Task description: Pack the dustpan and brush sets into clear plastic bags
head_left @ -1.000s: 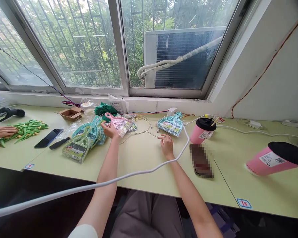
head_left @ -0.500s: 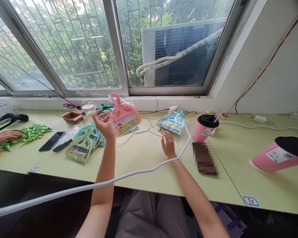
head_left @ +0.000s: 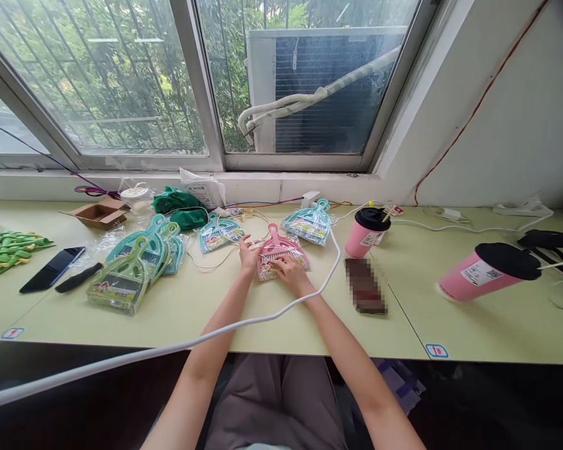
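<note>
A pink mini dustpan-and-brush pack (head_left: 280,250) in clear wrap lies on the pale green table (head_left: 272,312) in front of me. My left hand (head_left: 248,256) grips its left edge with curled fingers. Fingers of my right hand (head_left: 288,270) close over its near right corner. Teal packs of the same kind lie around: one (head_left: 218,231) just left of the pink one, one (head_left: 307,224) behind it, and a fanned heap of teal and green ones (head_left: 136,262) further left.
A thick white cable (head_left: 263,319) crosses over my arms. A pink cup with black lid (head_left: 366,231) and a dark phone (head_left: 365,286) stand to the right, another pink cup (head_left: 488,272) lies tilted. A black phone (head_left: 51,270), cardboard box (head_left: 96,214) and green pieces (head_left: 4,247) are at left.
My left hand lifted the pink pack from the heap, carried it right and set it on the table. My right hand moved onto it. The view shifted rightward.
</note>
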Demonstrator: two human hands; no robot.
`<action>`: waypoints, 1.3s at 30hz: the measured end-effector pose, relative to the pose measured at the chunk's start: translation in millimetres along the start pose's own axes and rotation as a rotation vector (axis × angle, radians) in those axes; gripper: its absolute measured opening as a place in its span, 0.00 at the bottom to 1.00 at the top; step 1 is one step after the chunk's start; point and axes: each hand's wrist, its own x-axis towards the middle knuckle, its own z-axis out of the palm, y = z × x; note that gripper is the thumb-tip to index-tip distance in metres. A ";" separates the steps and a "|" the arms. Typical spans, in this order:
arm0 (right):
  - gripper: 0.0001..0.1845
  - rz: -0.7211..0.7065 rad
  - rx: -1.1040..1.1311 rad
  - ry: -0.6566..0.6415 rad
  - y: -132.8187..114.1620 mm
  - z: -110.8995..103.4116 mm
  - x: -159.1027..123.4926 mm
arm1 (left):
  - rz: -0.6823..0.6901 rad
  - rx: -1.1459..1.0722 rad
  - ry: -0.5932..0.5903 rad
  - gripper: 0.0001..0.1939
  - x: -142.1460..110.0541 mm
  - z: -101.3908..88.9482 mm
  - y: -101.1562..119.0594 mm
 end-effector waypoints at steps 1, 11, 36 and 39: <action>0.14 0.005 -0.005 -0.021 0.0 0.9 -0.1 | -0.028 0.003 -0.022 0.34 1.3 -2.8 -2.9; 0.03 0.104 -0.070 -0.016 -2.5 10.3 0.9 | 0.059 0.095 -0.103 0.17 5.5 -4.5 -16.4; 0.16 -0.308 -0.275 -0.008 -23.5 -4.3 -6.5 | 0.005 0.097 0.109 0.15 17.5 -19.9 -15.0; 0.15 -0.335 -0.240 -0.066 -24.9 -4.9 -7.4 | -0.012 0.100 0.105 0.15 24.0 -27.7 -15.4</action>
